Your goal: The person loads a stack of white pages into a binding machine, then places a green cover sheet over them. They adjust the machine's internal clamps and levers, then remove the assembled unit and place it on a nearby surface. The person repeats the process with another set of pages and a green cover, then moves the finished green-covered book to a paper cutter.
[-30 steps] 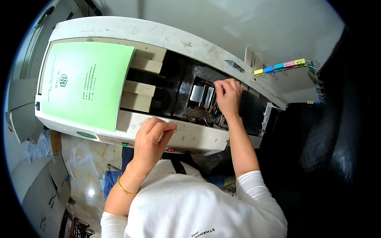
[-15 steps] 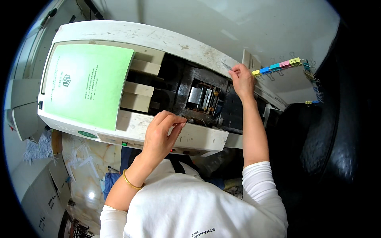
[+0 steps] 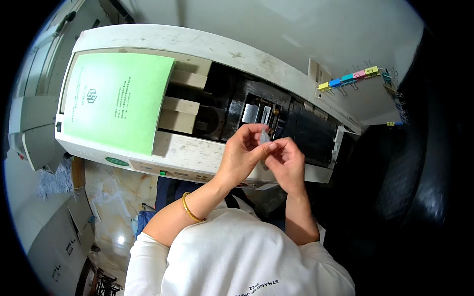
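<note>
Close together over the near edge of a scuffed white binding machine (image 3: 197,160), both my hands are closed. My left hand (image 3: 241,157) and my right hand (image 3: 287,164) pinch a small, thin, translucent greyish piece (image 3: 265,138) between their fingertips. Its kind is too unclear to name. Just beyond my fingers lies the machine's dark, stained opening with a metal clamp mechanism (image 3: 256,113), partly covered by my hands. A green-covered booklet (image 3: 118,103) rests on the machine's left part, apart from both hands.
Beige guide blocks (image 3: 178,114) stand right of the booklet. Coloured binder clips (image 3: 348,78) line the edge of a pale panel at the right. Buttons and a green switch (image 3: 163,172) sit on the machine's front. Paper shreds (image 3: 106,200) litter the floor at left.
My right hand has come from the machine's far edge toward me, bringing the small piece to my left hand. My left hand has moved right and now grips it too.
</note>
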`<state>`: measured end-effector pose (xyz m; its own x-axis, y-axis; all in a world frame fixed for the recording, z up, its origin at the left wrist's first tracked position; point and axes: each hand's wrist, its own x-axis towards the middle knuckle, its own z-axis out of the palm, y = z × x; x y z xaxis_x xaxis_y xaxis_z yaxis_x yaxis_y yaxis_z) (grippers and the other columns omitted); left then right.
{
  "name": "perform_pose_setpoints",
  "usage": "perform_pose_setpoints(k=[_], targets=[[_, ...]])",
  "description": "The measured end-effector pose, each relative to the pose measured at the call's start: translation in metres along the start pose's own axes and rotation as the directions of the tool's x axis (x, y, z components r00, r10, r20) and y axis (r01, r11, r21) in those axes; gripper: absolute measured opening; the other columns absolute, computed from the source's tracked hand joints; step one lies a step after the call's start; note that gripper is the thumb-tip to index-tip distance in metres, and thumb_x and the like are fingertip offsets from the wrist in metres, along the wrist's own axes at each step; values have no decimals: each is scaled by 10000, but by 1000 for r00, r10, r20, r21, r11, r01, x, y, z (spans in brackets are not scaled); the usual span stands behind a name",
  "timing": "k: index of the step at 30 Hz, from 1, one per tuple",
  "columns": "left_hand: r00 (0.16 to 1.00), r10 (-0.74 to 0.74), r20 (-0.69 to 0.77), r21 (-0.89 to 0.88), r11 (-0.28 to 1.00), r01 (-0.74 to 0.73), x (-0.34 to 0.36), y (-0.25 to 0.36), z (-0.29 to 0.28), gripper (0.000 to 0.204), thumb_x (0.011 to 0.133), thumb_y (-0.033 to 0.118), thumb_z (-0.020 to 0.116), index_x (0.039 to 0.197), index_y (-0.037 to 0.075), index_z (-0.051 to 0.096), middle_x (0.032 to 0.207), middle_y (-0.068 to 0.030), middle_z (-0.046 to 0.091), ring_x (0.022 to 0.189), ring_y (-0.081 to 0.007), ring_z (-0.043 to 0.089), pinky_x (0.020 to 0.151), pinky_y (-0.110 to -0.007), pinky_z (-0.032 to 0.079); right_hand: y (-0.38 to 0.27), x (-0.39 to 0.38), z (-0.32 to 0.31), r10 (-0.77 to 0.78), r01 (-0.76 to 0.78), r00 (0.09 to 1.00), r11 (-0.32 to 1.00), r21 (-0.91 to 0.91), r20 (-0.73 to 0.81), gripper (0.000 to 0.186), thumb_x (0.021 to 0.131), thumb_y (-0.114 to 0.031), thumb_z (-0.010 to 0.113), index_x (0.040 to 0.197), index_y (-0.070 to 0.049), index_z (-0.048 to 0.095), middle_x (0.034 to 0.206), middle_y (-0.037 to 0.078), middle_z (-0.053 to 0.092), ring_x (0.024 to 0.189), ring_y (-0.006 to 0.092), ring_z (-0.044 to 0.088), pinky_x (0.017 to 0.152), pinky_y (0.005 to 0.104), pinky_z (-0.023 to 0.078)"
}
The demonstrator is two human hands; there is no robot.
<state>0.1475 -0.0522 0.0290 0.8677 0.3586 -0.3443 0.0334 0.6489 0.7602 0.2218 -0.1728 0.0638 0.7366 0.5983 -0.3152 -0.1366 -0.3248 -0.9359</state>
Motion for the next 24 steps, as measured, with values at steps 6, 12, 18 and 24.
perform_pose_setpoints(k=[6,12,18,24], targets=[[994,-104,-45,36,994,106,-19,-12,-2,128,843,62,734,921,3,651,800,4,646,725,-53,564,679,-211,498,23,-31,-2,20,-19,1000,992,128,-9,129,862,5,668,945,-18,572,890,4,631,793,35,576,698,196,479],[996,-87,1,54,995,87,-33,-24,8,103,891,64,679,937,-25,656,804,2,650,709,-37,545,628,-194,469,35,-54,-10,52,-43,996,992,116,-77,129,865,-26,678,919,-28,561,844,-17,598,743,20,534,653,183,445],[997,-61,43,337,940,43,-39,-30,9,177,948,128,606,984,-42,639,822,-46,645,744,-95,593,662,-242,490,26,-62,-30,121,-120,991,992,35,-57,133,854,-50,686,900,-33,563,779,-34,571,677,14,503,603,170,407],[989,30,143,626,772,-114,-39,-17,13,180,977,139,547,966,-29,610,814,-101,592,744,-145,588,671,-285,482,16,-61,-54,185,-183,979,983,-25,86,128,857,-54,680,884,-26,559,761,-27,567,673,15,505,593,179,412]])
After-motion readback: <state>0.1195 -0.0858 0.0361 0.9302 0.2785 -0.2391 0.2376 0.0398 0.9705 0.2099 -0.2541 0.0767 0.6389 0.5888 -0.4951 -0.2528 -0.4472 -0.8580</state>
